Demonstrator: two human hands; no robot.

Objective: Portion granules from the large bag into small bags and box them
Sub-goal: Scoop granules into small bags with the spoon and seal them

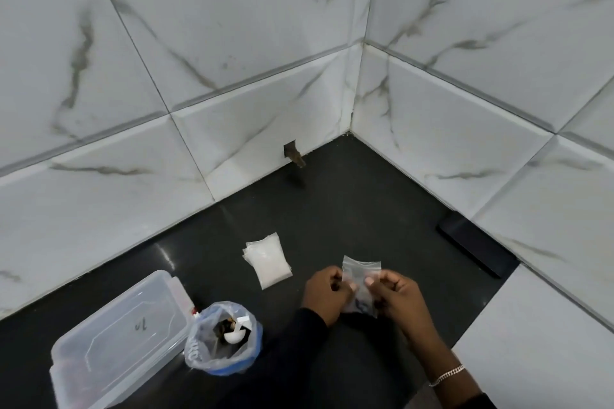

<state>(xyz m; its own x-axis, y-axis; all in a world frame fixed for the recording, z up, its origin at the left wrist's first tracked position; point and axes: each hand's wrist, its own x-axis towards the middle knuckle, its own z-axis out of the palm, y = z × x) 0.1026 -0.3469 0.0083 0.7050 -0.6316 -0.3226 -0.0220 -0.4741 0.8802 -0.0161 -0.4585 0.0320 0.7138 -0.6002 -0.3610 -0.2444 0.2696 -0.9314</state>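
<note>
A small clear zip bag (360,279) is held upright between both hands above the dark counter. My left hand (327,295) pinches its left edge and my right hand (397,297) pinches its right edge near the mouth. A little dark material shows at the bag's bottom. To the left stands the large open plastic bag (223,339) with dark granules and a white scoop (233,336) inside. A stack of empty small clear bags (268,259) lies flat behind it. The clear plastic box (123,339), lid on, sits at the lower left.
White marble-pattern tiled walls meet in a corner behind the dark counter (332,209). A black flat object (476,247) lies by the right wall. A small hole with brown debris (294,154) marks the left wall's base. A white surface (538,342) adjoins at lower right.
</note>
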